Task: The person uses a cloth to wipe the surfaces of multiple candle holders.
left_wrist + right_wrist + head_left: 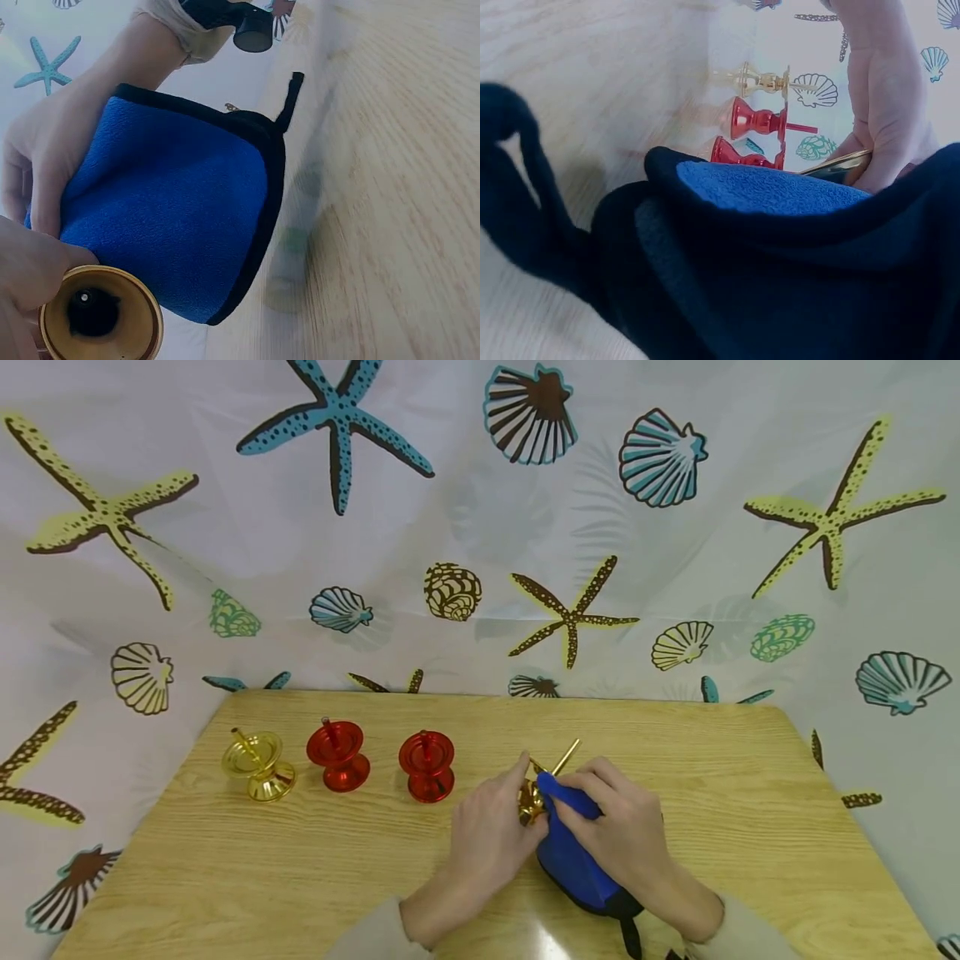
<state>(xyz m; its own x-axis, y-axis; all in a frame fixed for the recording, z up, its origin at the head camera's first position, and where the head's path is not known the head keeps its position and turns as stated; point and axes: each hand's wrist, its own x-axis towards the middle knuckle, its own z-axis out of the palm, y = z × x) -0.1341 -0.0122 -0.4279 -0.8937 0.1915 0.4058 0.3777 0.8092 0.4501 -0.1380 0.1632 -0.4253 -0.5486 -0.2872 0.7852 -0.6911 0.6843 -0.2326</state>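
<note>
My left hand (487,827) grips a shiny gold footed holder (531,802) with a thin upright stem, much of it hidden behind fingers and cloth. In the left wrist view, the hollow round underside of the gold holder (142,324) faces the camera, tipped off upright. A blue cloth with black edging (573,864) hangs from my right hand (626,827), which pinches it between thumb and fingers against the holder's upper part. Its black loop (632,937) dangles at the lower corner. In the right wrist view, the cloth (772,187) covers most of the right hand's work.
To the left on the wooden table (315,877) stand a gold holder (272,781), a red holder (347,772) and another red holder (431,785), all upright in a loose row. Behind the table hangs a white curtain (420,527) printed with shells and starfish.
</note>
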